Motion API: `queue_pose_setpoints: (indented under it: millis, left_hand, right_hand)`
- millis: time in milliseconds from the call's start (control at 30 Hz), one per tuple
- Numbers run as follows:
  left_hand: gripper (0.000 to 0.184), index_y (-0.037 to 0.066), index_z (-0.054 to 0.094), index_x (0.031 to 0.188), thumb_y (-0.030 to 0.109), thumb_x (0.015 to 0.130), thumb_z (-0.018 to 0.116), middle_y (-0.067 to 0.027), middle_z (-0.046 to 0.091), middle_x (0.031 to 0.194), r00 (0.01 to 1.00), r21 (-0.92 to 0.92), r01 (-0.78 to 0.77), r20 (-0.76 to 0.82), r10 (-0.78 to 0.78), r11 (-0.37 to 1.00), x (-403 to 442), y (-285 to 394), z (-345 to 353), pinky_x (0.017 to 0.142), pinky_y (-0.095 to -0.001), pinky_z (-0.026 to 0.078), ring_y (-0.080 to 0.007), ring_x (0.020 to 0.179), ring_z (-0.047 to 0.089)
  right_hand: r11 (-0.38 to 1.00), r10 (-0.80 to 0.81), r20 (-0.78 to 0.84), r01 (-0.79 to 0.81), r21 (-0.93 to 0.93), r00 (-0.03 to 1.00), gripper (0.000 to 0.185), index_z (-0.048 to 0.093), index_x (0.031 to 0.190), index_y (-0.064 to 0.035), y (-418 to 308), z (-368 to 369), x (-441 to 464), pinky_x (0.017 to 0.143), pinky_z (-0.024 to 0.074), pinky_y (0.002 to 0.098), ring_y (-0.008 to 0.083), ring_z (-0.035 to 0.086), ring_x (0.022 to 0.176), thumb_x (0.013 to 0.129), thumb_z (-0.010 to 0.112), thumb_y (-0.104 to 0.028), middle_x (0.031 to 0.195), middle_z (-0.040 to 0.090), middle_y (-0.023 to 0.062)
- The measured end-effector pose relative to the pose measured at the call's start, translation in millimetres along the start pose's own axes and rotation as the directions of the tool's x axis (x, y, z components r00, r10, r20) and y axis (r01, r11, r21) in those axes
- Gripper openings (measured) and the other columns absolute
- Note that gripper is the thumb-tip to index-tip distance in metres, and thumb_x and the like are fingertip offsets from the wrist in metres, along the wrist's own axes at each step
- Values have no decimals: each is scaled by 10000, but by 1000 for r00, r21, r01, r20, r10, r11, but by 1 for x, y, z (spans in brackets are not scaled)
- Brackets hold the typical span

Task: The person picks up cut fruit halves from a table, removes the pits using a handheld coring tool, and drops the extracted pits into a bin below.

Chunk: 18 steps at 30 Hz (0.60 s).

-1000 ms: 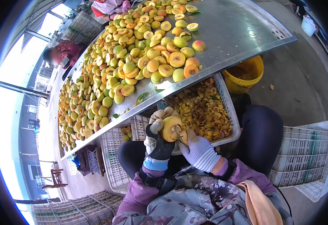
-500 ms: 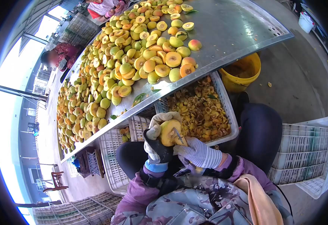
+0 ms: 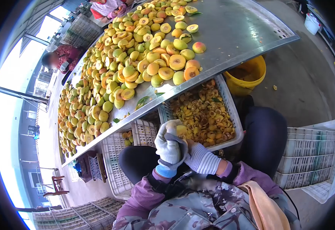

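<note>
My left hand [image 3: 170, 143], in a grey-white glove, is wrapped around a halved yellow peach [image 3: 182, 132]; only part of its flesh shows past the fingers. Close against it, my right hand [image 3: 204, 158] in a striped glove is closed round a small pitting knife, whose light handle end [image 3: 190, 143] peeks out beside the peach. The blade is hidden. Both hands are over the near edge of a white crate [image 3: 232, 100] holding pits and peach scraps [image 3: 204, 111].
A metal table [image 3: 228, 42] carries a big heap of halved peaches [image 3: 129, 57]. Under its edge stand a yellow bucket [image 3: 248, 86] and another white crate [image 3: 115, 168]. Stacked crates [image 3: 309, 153] are at the right. Two people [image 3: 65, 55] work along the table's far side.
My left hand has turned over, so the cut face of the peach and the knife blade no longer show. My right hand has moved slightly, staying close to the peach.
</note>
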<state>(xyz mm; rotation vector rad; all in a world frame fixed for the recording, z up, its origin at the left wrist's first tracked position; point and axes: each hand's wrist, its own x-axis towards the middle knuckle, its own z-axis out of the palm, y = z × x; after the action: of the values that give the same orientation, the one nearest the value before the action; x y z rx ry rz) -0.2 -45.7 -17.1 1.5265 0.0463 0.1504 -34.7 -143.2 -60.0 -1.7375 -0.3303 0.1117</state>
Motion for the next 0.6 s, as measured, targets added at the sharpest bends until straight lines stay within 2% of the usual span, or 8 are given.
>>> queue_pose_setpoints:
  millis: [67, 133, 167, 300, 367, 500, 567, 600]
  left_hand:
    - [506, -39, 611, 986, 455, 949, 509, -85, 646, 848, 997, 123, -59, 63, 51, 991, 3, 8, 1, 687, -255, 492, -134, 750, 612]
    - [561, -38, 627, 938, 505, 942, 486, -91, 648, 777, 945, 283, 150, 241, -221, 947, 19, 25, -11, 645, -255, 490, -149, 685, 616]
    - [620, -36, 640, 883, 552, 936, 451, -99, 644, 719, 849, 163, 354, 357, -390, 921, 30, 25, -17, 616, -257, 486, -163, 629, 612]
    - [427, -37, 660, 860, 377, 917, 572, -88, 656, 689, 809, 59, 361, 477, -345, 931, 36, 22, -16, 592, -248, 488, -122, 596, 605]
    - [332, -17, 671, 869, 312, 881, 635, -69, 661, 689, 835, 276, 189, 460, -302, 942, 33, 29, -11, 618, -246, 499, -109, 619, 611]
    - [449, -10, 684, 856, 436, 832, 639, -54, 671, 727, 863, 467, 35, 432, -262, 884, 32, 37, -7, 629, -247, 493, -116, 658, 615]
    - [421, -4, 688, 856, 416, 834, 661, -57, 668, 716, 822, 369, 57, 510, -253, 928, 38, 39, -12, 620, -253, 497, -114, 648, 616]
    - [394, 3, 691, 855, 397, 836, 683, -60, 666, 705, 773, 272, 85, 589, -235, 959, 40, 39, -14, 610, -260, 502, -112, 638, 617]
  right_hand:
    - [978, -136, -132, 154, 141, 982, 217, 515, 904, 3, 2, 0, 0, 525, 488, 417, 352, 581, 535, 916, 527, -214, 622, 587, 152]
    - [732, 327, 407, -501, 462, 853, 231, 527, 886, -32, -21, -21, 0, 425, 431, 322, 199, 539, 444, 931, 531, -258, 571, 546, 59]
    - [680, 328, 471, -551, 484, 819, 246, 530, 858, -59, -24, -23, 1, 380, 372, 252, 101, 486, 411, 939, 532, -292, 547, 506, 10]
    - [678, 387, 495, -604, 418, 778, 219, 543, 884, -56, -31, -28, 0, 397, 394, 265, 126, 508, 429, 937, 533, -268, 566, 528, 26]
    - [933, 48, 169, -104, 345, 984, 200, 559, 928, -57, -23, -20, -4, 413, 411, 269, 132, 530, 456, 937, 537, -256, 590, 555, 42]
    - [943, -193, -65, 203, 262, 979, 194, 568, 974, -55, -6, -7, -4, 436, 431, 274, 149, 565, 492, 938, 540, -243, 619, 579, 73]
    - [771, 285, 448, -480, 417, 847, 241, 580, 980, -56, -35, -34, -3, 487, 439, 272, 101, 511, 509, 921, 582, -290, 605, 552, 33]
    - [773, 284, 448, -479, 416, 848, 241, 580, 980, -56, -41, -38, -1, 487, 439, 272, 101, 511, 509, 921, 582, -290, 605, 552, 33]
